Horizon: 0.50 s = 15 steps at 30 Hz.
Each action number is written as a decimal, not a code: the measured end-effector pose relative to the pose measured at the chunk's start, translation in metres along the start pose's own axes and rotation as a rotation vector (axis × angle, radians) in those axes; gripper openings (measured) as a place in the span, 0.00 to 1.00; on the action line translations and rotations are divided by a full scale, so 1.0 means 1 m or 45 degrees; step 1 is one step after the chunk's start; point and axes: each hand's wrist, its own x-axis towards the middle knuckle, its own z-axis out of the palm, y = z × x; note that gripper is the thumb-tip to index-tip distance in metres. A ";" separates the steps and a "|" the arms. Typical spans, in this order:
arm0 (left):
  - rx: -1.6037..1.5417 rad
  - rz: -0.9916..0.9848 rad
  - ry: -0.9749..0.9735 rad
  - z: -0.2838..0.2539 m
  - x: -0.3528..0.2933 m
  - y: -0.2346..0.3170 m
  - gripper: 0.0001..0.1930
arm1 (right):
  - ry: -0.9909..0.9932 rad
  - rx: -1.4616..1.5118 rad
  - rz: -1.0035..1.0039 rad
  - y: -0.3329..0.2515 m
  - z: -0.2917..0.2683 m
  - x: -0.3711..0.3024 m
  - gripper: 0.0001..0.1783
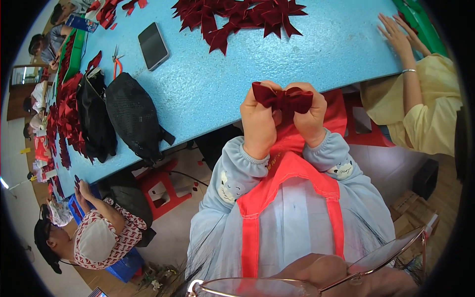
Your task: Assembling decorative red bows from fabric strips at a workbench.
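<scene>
Between my two hands is a dark red velvet bow (284,99), held up just off the near edge of the table. My left hand (259,121) is closed on the bow's left loop. On the other side, my right hand (310,116) grips the right loop, its fingers curled in. Part of each loop is hidden behind the fingers. Below the bow hangs my red apron (292,171), over light blue sleeves. Beyond my hands, a heap of finished-looking dark red bows (237,17) lies on the blue table (208,74).
Left on the table are a phone (153,46), orange-handled pliers (117,64), two black bags (132,114) and many red bows (64,116). At the right, a co-worker's hands (396,34) rest near a green crate (425,29). A red stool (161,190) stands lower left, beside another person (99,230).
</scene>
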 end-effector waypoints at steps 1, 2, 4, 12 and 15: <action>0.004 -0.048 0.033 0.001 0.000 0.002 0.08 | 0.010 -0.023 -0.003 -0.001 0.001 -0.001 0.05; 0.008 -0.096 0.065 0.002 0.001 0.005 0.08 | 0.020 -0.046 -0.007 -0.002 0.002 -0.003 0.05; -0.054 -0.126 0.059 0.001 0.001 0.009 0.09 | 0.018 -0.087 -0.035 -0.001 -0.001 -0.006 0.05; -0.170 -0.219 0.036 0.002 0.000 0.008 0.11 | -0.028 -0.090 -0.053 -0.006 -0.005 -0.003 0.06; -0.136 -0.175 0.014 0.000 0.001 0.002 0.12 | 0.000 -0.036 -0.010 -0.011 -0.006 0.002 0.07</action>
